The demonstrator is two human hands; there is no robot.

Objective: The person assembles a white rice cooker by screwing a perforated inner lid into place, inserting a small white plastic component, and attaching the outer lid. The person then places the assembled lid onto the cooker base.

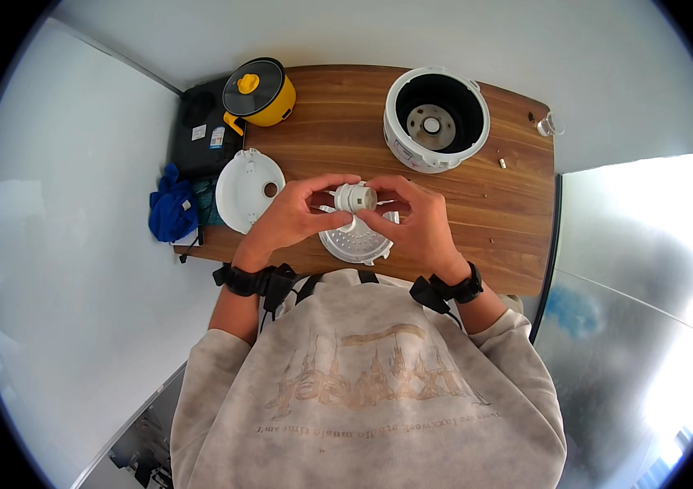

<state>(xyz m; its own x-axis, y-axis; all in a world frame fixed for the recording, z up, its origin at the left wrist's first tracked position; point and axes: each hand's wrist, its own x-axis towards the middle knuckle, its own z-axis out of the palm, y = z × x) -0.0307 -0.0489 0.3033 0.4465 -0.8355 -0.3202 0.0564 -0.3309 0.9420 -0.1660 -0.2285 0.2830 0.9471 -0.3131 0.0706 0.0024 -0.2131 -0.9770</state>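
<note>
Above the near middle of the table I hold a small white ribbed plastic cylinder [352,198], open-ended, like a cooker's steam valve. My left hand [297,213] pinches its left side between thumb and fingers. From the right, my right hand [416,213] is closed on it too, thumb below and fingers above. Right beneath lies a round white lid plate [355,247] with many small holes, partly covered by my hands. To the left of my left hand rests a round white lid cover [240,189] with one dark hole.
A white cooker body [412,155] with a dark interior stands at the back right. At the back left are a yellow pot [280,102] with a dark lid, a black case [200,151] and a blue cloth [174,208]. A clear cup [550,125] sits near the wooden table's [330,114] right edge.
</note>
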